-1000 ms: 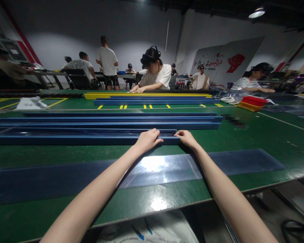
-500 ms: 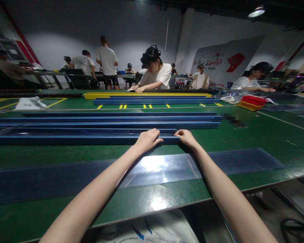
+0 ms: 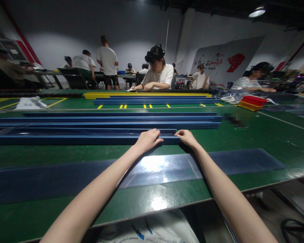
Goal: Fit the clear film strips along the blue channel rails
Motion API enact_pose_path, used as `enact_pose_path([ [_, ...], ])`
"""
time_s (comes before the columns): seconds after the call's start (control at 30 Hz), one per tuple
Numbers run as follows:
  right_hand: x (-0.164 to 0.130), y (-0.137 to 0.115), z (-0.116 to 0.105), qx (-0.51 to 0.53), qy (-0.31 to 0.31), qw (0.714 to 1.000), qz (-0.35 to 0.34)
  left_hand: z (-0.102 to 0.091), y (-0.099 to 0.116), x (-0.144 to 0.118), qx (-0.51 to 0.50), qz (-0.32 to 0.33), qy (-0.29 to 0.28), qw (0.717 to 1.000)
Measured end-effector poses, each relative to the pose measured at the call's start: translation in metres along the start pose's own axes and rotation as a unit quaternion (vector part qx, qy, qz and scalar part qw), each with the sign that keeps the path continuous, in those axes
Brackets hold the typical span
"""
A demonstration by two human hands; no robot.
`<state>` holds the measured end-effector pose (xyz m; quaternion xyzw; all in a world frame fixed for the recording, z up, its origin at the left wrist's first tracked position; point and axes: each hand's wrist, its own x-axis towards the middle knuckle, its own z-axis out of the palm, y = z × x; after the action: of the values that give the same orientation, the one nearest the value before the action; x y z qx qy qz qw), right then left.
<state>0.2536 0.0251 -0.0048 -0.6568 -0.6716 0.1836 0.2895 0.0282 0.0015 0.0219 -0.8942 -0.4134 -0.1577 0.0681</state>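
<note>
Both my arms reach forward over a green table (image 3: 255,141). My left hand (image 3: 147,140) is closed over the near edge of a long blue channel (image 3: 66,137) that runs off to the left. My right hand (image 3: 186,137) grips the same channel at its right end. Behind it lie two or three more long blue channels (image 3: 116,120), side by side. A glossy dark blue strip (image 3: 238,161) lies flat on the table under my forearms.
Across the table a seated person (image 3: 159,76) leans over yellow and blue channels (image 3: 152,98). A red and yellow tray (image 3: 252,103) and a white roll (image 3: 227,99) sit at the right. More people sit and stand at tables behind. The table's front edge runs below my elbows.
My hands and the blue channel have stayed put. The person across the table has shifted a little to the right and sat more upright.
</note>
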Motion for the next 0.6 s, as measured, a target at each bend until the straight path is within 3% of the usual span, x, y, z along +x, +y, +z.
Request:
enact_pose_path([
  [0.6, 0.0039, 0.0099, 0.0042, 0.049, -0.002, 0.999, -0.008, 0.0020, -0.0020, -0.0004, -0.011, 0.004, -0.003, 1.000],
])
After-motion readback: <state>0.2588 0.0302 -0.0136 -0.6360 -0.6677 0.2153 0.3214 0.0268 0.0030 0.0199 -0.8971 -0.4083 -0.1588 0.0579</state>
